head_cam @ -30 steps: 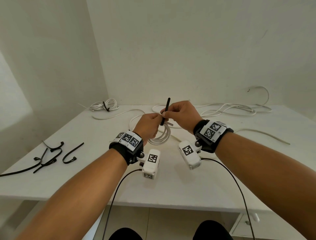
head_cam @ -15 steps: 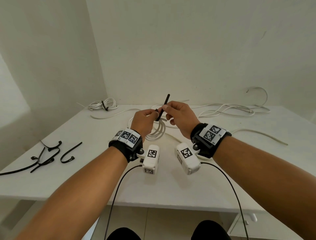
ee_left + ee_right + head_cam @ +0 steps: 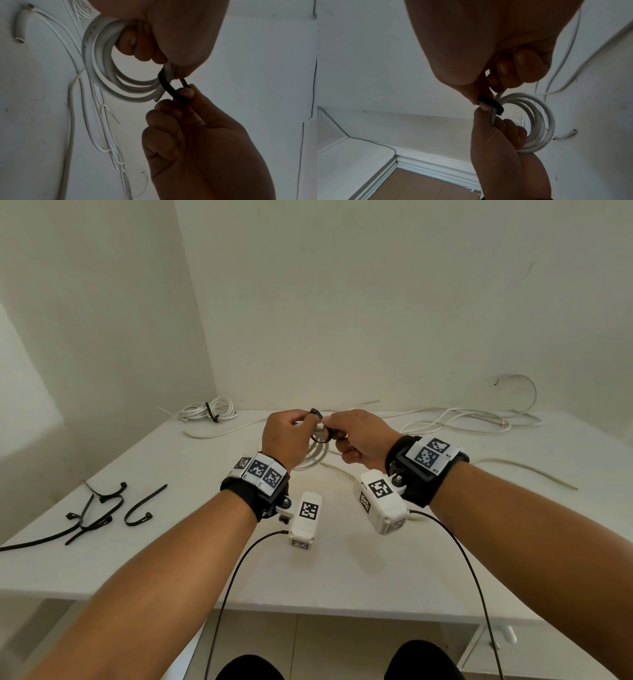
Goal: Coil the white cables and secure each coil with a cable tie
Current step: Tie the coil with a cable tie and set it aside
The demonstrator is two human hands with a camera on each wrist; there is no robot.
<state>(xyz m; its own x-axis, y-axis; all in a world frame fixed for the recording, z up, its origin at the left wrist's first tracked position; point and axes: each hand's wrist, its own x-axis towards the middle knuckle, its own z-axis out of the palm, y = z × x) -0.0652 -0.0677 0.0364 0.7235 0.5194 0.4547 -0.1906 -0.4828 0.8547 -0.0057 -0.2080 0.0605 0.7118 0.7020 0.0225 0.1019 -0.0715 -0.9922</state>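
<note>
A: While the head view has both hands meeting at centre frame, what matters for this step?

B: Left hand [image 3: 287,436] curls round the coil of thick white round cable [image 3: 313,457]; right hand [image 3: 359,440] pinches the black plastic cable tie [image 3: 320,436], bent into a loop. I'd judge the tail needs feeding squarely into the head, then a steady pull.

A: Anything around?

B: One tied white coil [image 3: 209,412] at upper left, spare black ties [image 3: 99,515] at left edge, loose white cables [image 3: 455,422] at upper right on the white table [image 3: 342,570]. None blocks the hands.

A: And the left wrist view?

B: Left fingers [image 3: 135,44] wrap the coil [image 3: 102,65] at top; the tie [image 3: 169,88] passes round the strands, right thumb and forefinger [image 3: 186,93] nipping it. Keep the strands bunched or one may escape the loop.

A: Right wrist view?

B: Same grip, upper centre: fingertips [image 3: 488,106] pinch the tie [image 3: 491,104] against the coil [image 3: 539,121]. Whether the tail has entered the head, I cannot tell
</note>
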